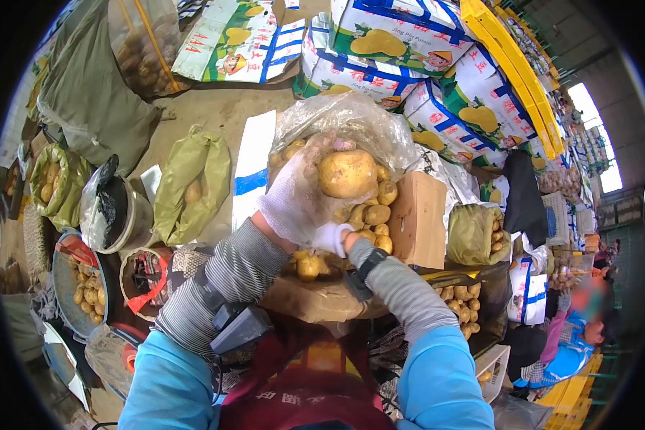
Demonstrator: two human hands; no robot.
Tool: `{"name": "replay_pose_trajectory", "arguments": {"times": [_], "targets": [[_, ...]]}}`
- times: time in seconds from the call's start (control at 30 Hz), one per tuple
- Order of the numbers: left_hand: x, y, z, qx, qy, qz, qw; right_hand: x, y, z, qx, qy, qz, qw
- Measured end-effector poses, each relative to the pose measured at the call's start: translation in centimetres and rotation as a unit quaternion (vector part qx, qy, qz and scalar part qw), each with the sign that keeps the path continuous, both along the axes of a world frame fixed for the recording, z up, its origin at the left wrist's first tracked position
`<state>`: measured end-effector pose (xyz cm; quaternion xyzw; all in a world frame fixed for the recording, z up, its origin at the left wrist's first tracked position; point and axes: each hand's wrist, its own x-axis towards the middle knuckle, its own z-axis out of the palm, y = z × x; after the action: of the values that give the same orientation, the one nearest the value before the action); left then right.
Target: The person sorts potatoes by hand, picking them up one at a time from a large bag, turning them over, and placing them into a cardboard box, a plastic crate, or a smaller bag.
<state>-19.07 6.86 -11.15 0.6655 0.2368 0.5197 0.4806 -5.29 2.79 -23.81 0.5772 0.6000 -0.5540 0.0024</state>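
Observation:
My left hand (297,188), in a white knit glove soiled at the fingers, holds a big yellow potato (347,174) over an opened box. Crossing beneath the left wrist is my right hand (331,239), also in a white glove; its fingers are hidden behind the left hand. Smaller potatoes (377,214) lie in the box under both hands. Clear plastic film (344,115) lines the box's far side, and a brown cardboard flap (418,218) stands out to the right. Closer to my body, a potato (309,266) rests at the box's near edge.
Printed potato cartons (380,44) are stacked at the back under a yellow pallet (512,72). Green bags (192,188) lie left, near a white bucket (130,218) and a basin (60,287) of potatoes. A crate (491,304) of potatoes sits right. Another person (562,351) is at far right.

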Motion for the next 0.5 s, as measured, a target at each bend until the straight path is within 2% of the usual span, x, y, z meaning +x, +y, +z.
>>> {"name": "replay_pose_trajectory", "arguments": {"times": [0.03, 0.1, 0.13, 0.17, 0.23, 0.3, 0.37, 0.4, 0.5], "targets": [[0.2, -0.2, -0.4, -0.028, -0.053, -0.022, 0.998, 1.3, -0.2, 1.7, -0.067, 0.079, -0.096, 0.99], [-0.6, -0.5, 0.5, 0.114, 0.07, 0.027, 0.991, 3.7, -1.3, 7.3, -0.11, 0.225, -0.243, 0.937], [-0.9, -0.5, 0.9, 0.188, 0.126, 0.051, 0.973, 5.3, -2.2, 8.1, -0.048, 0.281, -0.291, 0.913], [-0.6, -0.6, 0.7, 0.169, 0.138, 0.043, 0.975, 6.9, -3.1, 9.0, 0.017, 0.333, -0.336, 0.881], [0.3, -0.7, -0.8, 0.137, 0.162, 0.027, 0.977, 8.5, -4.8, 13.0, 0.065, 0.405, -0.348, 0.843], [0.7, -1.3, -1.7, 0.112, 0.166, -0.041, 0.979, 9.1, -7.4, 15.8, 0.143, 0.389, -0.41, 0.812], [1.6, -2.1, -2.0, 0.114, 0.15, -0.109, 0.976, 10.1, -8.8, 15.2, 0.247, 0.362, -0.382, 0.814], [1.6, -2.8, -0.2, 0.163, 0.218, -0.121, 0.954, 10.3, -9.2, 14.9, 0.294, 0.348, -0.366, 0.811], [2.6, -3.6, -1.2, 0.227, 0.161, -0.199, 0.94, 10.1, -9.7, 14.9, 0.411, 0.252, -0.259, 0.837]]}}
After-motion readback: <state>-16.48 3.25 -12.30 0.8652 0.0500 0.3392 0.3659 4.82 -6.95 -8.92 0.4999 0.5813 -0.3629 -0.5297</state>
